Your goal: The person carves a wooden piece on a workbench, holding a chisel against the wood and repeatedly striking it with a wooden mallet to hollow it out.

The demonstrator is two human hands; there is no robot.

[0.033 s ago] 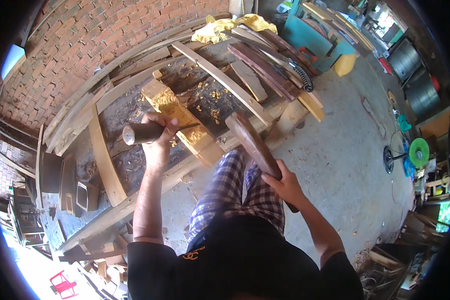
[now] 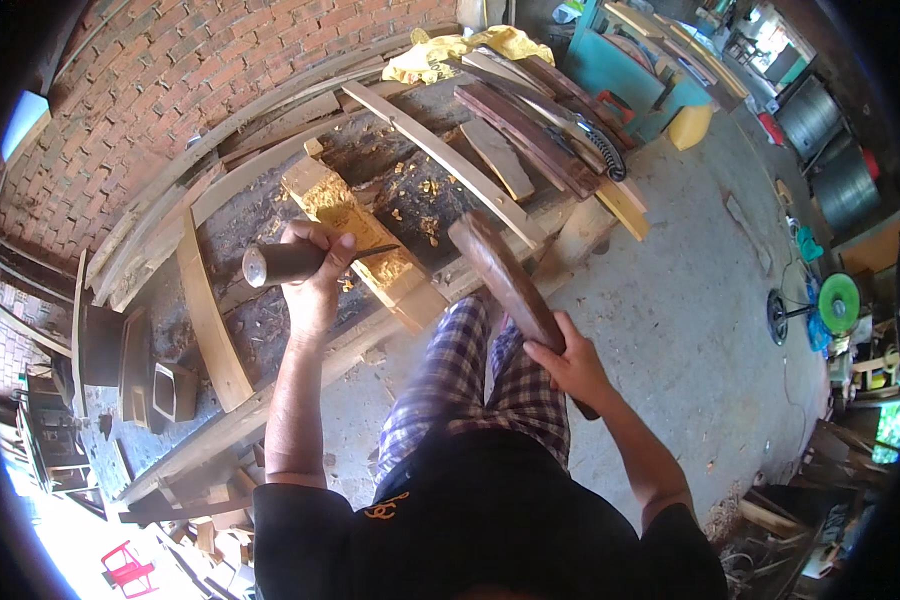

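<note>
My left hand (image 2: pixel 313 275) is closed round the thick wooden handle of a chisel (image 2: pixel 282 264). The chisel's thin dark blade lies low over a yellow wood block (image 2: pixel 407 286), pointing right; whether its tip touches the wood I cannot tell. Rough, chipped hollows mark the block's upper face. In my right hand (image 2: pixel 575 362) is a long brown wooden mallet (image 2: pixel 510 280), gripped near its lower end. The mallet's broad end tilts up and left, to the right of the block and apart from the chisel.
Wood chips (image 2: pixel 430 187) litter the dark worktop around the block. A pale batten (image 2: pixel 440 160) crosses beyond it; dark red boards (image 2: pixel 525 140) and a handsaw (image 2: pixel 600 145) lie farther right. Another plank (image 2: pixel 210 310) lies at left. A green fan (image 2: pixel 838 303) stands on the floor at right.
My right hand and the mallet have shifted up very slightly. The chisel and the block look the same.
</note>
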